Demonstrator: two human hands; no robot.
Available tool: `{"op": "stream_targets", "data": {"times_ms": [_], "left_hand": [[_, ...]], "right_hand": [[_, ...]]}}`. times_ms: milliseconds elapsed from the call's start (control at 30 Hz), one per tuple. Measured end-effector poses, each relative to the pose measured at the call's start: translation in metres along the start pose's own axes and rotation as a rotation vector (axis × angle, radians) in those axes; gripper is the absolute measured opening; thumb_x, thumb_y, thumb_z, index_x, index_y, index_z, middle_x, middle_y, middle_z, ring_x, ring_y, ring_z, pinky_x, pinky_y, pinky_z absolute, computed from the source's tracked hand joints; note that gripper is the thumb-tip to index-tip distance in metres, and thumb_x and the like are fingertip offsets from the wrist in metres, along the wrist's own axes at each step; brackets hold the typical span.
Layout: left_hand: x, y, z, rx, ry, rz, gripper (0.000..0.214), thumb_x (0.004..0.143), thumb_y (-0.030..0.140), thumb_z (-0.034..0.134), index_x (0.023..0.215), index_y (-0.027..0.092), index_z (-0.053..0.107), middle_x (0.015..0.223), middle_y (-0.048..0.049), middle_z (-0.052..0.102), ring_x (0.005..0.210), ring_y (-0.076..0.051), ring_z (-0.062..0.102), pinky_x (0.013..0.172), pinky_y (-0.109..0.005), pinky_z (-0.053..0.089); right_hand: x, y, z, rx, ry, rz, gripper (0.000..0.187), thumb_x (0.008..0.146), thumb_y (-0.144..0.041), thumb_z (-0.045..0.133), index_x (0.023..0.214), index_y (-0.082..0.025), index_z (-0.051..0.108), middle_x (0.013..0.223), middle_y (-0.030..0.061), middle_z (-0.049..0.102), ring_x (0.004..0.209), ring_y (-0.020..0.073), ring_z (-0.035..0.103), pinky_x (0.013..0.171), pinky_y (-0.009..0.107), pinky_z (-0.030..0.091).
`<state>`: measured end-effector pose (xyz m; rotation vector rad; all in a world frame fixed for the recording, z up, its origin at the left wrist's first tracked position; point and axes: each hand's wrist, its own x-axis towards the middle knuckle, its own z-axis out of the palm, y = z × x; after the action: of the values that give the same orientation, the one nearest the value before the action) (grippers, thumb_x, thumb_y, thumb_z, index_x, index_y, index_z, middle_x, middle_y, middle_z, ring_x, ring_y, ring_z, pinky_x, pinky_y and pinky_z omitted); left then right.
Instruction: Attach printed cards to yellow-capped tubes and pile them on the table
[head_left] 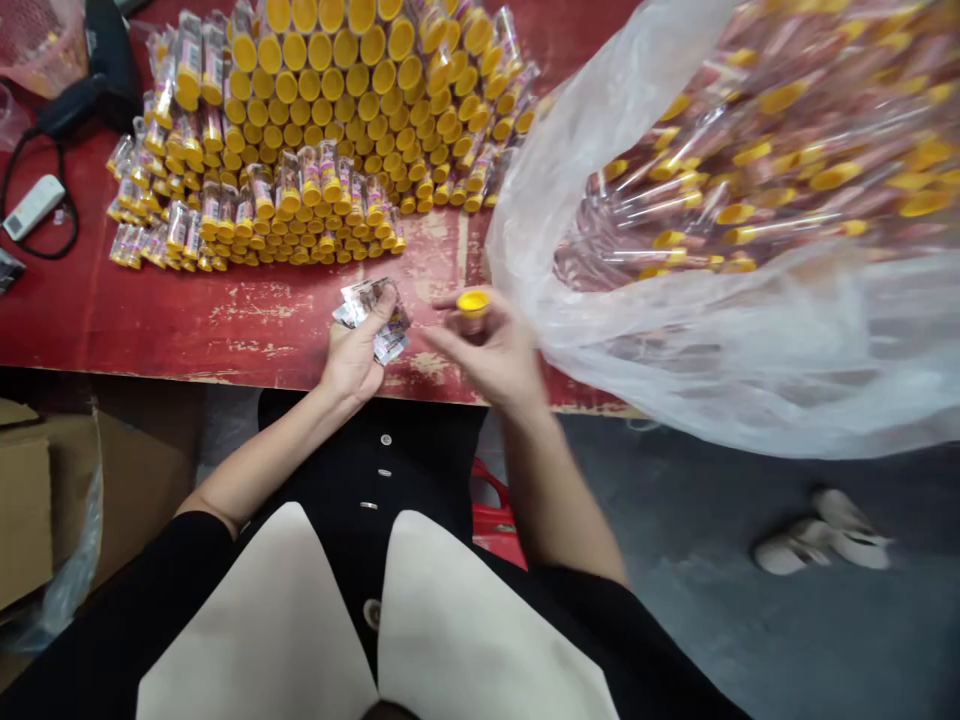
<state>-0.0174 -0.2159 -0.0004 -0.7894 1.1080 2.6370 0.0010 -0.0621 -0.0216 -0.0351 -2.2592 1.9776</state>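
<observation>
My left hand (354, 352) is closed around a small fanned stack of shiny printed labels (390, 340), its thumb pressed on top of them. To its right, my right hand (499, 355) holds a small clear tube with a yellow cap (472, 302), cap end up; motion blurs the fingers. Both hands are just above the front part of the red table (247, 330), with a short gap between them. Beyond them lies a large pile of yellow-capped tubes (330, 110), many bearing printed labels.
A big clear plastic bag (675, 350) full of yellow-capped tubes bulges over the table's right side. At the far left are a black handheld device (105, 80), a white gadget (34, 207) and a pink basket (45, 40). Cardboard boxes (127, 480) stand below; shoes (821, 535) lie on the floor.
</observation>
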Motion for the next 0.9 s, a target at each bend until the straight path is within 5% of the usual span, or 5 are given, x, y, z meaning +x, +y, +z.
{"op": "stream_targets", "data": {"times_ms": [67, 167, 400, 667, 900], "left_hand": [[-0.002, -0.003, -0.002, 0.001, -0.038, 0.01, 0.028, 0.066, 0.021, 0.089, 0.083, 0.015, 0.068, 0.075, 0.0043, 0.07, 0.068, -0.008, 0.067, 0.075, -0.022, 0.053], [-0.006, -0.002, -0.01, 0.019, -0.095, 0.028, 0.029, 0.067, 0.027, 0.089, 0.084, 0.015, 0.069, 0.076, 0.0025, 0.071, 0.069, -0.009, 0.069, 0.072, -0.022, 0.053], [-0.008, 0.005, -0.015, -0.025, 0.022, 0.172, 0.024, 0.069, 0.023, 0.088, 0.08, 0.016, 0.068, 0.072, 0.0054, 0.069, 0.062, -0.006, 0.064, 0.068, -0.018, 0.051], [-0.013, 0.009, -0.011, -0.01, 0.05, -0.02, 0.018, 0.076, 0.02, 0.082, 0.08, 0.015, 0.065, 0.072, 0.0035, 0.069, 0.066, -0.008, 0.068, 0.073, -0.021, 0.053], [-0.012, 0.014, -0.006, -0.059, 0.111, -0.092, 0.029, 0.075, 0.029, 0.085, 0.079, 0.016, 0.059, 0.068, 0.0056, 0.065, 0.055, -0.005, 0.059, 0.061, -0.02, 0.048]], "right_hand": [[-0.013, -0.002, 0.038, 0.105, 0.053, 0.032, 0.039, 0.066, -0.046, 0.087, 0.08, -0.018, 0.064, 0.061, -0.0086, 0.042, 0.056, 0.0047, 0.042, 0.054, 0.02, 0.041], [-0.011, -0.001, 0.061, 0.206, 0.087, 0.081, 0.041, 0.066, -0.05, 0.085, 0.078, -0.018, 0.063, 0.061, -0.0079, 0.047, 0.057, 0.0049, 0.043, 0.058, 0.021, 0.044], [-0.007, -0.007, 0.067, 0.169, 0.087, 0.038, 0.044, 0.075, -0.059, 0.076, 0.073, -0.018, 0.061, 0.062, -0.0054, 0.052, 0.055, 0.0049, 0.041, 0.054, 0.021, 0.039], [-0.001, -0.002, 0.064, 0.153, 0.033, -0.01, 0.044, 0.078, -0.057, 0.075, 0.071, -0.02, 0.053, 0.063, -0.0057, 0.045, 0.056, 0.0062, 0.044, 0.056, 0.022, 0.042], [-0.021, 0.009, 0.042, 0.054, 0.098, -0.249, 0.039, 0.1, -0.055, 0.039, 0.119, -0.027, 0.06, 0.094, 0.0029, 0.059, 0.074, 0.0115, 0.06, 0.068, 0.027, 0.053]]}}
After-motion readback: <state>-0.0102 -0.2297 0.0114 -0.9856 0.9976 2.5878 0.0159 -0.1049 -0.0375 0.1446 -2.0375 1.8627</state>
